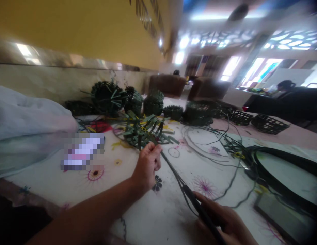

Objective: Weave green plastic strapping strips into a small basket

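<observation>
My left hand (148,163) is closed in a pinch on one end of a dark strip (171,166), beside a partly woven green piece (145,131) with loose strip ends. The strip runs down and to the right from the left fingertips. Near the lower right, my right hand (222,217) is closed around a long, dark, narrow object (203,214) where the strip meets it; whether it is a tool or bundled strips is unclear. A thin loop hangs below that meeting point.
Green woven baskets (153,102) line the back of the flowered tablecloth (114,190). A blurred-out phone (84,151) and white plastic (30,115) are at left. Coiled dark strips (275,177) and a grey block (283,217) sit at right. A person (286,85) is far behind.
</observation>
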`<action>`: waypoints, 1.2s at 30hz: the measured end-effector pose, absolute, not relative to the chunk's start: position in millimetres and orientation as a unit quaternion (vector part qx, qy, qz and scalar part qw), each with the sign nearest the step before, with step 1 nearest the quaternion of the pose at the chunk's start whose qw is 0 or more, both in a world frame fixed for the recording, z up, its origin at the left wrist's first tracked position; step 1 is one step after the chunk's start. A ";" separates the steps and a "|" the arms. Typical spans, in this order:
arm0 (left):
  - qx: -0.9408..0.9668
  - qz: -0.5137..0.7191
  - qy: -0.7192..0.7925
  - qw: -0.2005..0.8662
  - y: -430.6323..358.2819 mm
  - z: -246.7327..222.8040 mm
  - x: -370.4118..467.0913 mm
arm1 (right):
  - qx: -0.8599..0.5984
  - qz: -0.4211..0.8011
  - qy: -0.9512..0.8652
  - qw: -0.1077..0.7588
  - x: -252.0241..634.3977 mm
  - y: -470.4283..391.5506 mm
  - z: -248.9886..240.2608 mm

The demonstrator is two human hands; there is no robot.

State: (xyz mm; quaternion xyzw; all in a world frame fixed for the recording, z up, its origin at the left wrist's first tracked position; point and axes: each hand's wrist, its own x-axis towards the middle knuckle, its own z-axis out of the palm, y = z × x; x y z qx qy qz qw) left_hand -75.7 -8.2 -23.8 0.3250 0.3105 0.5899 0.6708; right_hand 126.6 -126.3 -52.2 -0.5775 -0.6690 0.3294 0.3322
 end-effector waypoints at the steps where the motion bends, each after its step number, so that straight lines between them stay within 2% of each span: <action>1: 0.320 0.589 0.314 0.673 -6.9 -24.4 -76.1 | -0.573 0.328 -0.674 0.333 126.5 -126.4 -51.6; 17: 0.327 0.578 0.304 0.683 -11.4 -25.1 -73.5 | -0.580 0.322 -0.673 0.328 129.0 -125.2 -57.3; 27: 0.308 0.581 0.309 0.687 0.5 -26.9 -79.0 | -0.607 0.367 -0.641 0.293 128.4 -125.3 -54.0; 36: 0.330 0.564 0.308 0.692 -9.4 -26.0 -73.4 | -0.610 0.347 -0.620 0.350 129.5 -123.4 -56.1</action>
